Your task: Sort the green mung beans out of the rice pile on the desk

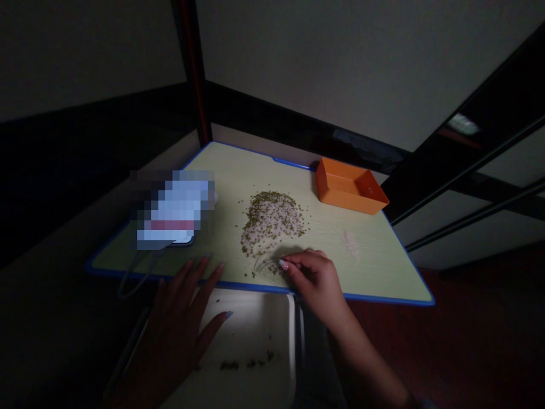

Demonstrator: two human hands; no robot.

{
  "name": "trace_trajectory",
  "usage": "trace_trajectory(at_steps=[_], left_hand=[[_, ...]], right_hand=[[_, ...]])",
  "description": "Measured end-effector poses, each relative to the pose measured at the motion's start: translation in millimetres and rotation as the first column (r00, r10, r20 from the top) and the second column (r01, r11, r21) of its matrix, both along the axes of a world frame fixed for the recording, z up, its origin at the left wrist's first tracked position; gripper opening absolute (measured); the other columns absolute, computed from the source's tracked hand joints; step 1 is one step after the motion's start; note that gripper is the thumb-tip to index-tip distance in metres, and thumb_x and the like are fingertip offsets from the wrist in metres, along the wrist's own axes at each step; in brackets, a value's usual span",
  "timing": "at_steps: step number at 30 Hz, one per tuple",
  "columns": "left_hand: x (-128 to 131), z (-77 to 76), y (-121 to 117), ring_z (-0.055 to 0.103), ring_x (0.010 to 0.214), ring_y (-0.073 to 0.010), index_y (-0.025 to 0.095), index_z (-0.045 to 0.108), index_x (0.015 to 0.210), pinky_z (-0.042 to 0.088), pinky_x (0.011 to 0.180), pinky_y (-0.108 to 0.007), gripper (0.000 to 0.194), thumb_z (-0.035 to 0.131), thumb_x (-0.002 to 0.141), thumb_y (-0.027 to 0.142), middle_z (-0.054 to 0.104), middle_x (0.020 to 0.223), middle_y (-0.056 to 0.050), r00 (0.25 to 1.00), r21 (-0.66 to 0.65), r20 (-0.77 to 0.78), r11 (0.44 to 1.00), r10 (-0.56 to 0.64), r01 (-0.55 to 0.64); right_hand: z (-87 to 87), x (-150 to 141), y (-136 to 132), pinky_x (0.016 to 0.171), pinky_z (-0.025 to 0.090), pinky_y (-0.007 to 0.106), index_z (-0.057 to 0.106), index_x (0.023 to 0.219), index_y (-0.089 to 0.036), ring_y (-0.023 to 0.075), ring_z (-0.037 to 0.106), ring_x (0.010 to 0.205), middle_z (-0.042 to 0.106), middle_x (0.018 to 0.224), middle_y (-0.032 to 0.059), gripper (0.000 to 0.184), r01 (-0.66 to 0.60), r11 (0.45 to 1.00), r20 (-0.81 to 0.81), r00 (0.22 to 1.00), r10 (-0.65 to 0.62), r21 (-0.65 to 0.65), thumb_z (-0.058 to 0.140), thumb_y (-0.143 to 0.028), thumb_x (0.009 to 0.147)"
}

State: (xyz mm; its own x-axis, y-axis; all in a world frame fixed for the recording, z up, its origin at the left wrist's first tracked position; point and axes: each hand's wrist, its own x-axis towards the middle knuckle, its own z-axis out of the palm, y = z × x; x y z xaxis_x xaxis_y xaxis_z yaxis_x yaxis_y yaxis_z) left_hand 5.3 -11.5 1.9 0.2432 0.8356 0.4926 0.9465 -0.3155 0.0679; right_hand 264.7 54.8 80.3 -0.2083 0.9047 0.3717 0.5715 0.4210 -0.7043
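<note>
- Around us we see a pale wall (319,68) with dark bands, dim at the corners of the view
- In front of us stands a table (230,170) with a pale yellow-green top and a blue edge
- Below its near edge we have a white bin (247,324), partly covered by our left arm
- Our left hand (181,318) is spread wide, fingers apart, with nothing seen in it; its fingertips reach the near blue edge, and we cannot tell whether they touch
- Our right hand (317,278) is narrow, thumb and finger pinched on the rim of a clear dish
- On the left side of the table we have a bright device (176,210), its surface blurred out
- Near the far right corner we see an orange box (336,196), its top uncovered
- In the middle of the table we have the pile (272,218), green beans and pale grains mixed
- From the device a pale cable (129,270) loops over the near edge
- The clear dish (266,264) is tilted or flat, we cannot tell which, just on the near side of the pile
- Right of the pile we see a small pale patch (351,244) of grains
- In the bin lie a few dark bits (230,364)
</note>
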Motion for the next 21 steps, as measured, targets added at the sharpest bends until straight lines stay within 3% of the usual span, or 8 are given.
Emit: trace_trajectory(at_steps=[6,15,21], left_hand=[[0,-1.6,1,0.042,0.147,-0.0385,0.029,0.017,0.160,0.039,0.112,-0.062,0.070,0.035,0.097,0.054,0.046,0.159,-0.016,1.000,-0.022,-0.012,1.000,0.007,-0.008],[-5,-4.3,-1,0.041,0.148,-0.0380,0.026,0.010,0.161,0.035,0.117,-0.061,0.088,0.028,0.090,0.075,0.044,0.161,-0.018,1.000,-0.036,0.022,0.999,-0.019,0.020],[1,1.6,-2,0.043,0.146,-0.0388,0.025,0.012,0.161,0.020,0.122,-0.070,0.082,0.026,0.093,0.070,0.046,0.159,-0.019,0.999,-0.030,-0.022,0.999,0.029,-0.030]], right_hand=[[0.0,-6,1,0.077,0.048,0.036,0.081,0.083,-0.024,0.0185,0.067,0.070,0.075,0.072,0.0013,0.015,0.002,1.000,0.012,1.000,-0.002,-0.004,0.068,-0.025,0.092],[2.3,-18,6,0.081,0.044,0.035,0.080,0.084,-0.024,0.0184,0.068,0.072,0.077,0.075,0.0009,0.012,0.023,1.000,0.064,0.998,-0.023,0.004,0.071,-0.025,0.091],[5.4,-25,8,0.083,0.039,0.036,0.081,0.092,-0.024,0.0195,0.069,0.082,0.081,0.086,0.0023,0.010,-0.021,1.000,0.110,0.994,0.021,-0.002,0.071,-0.024,0.093]])
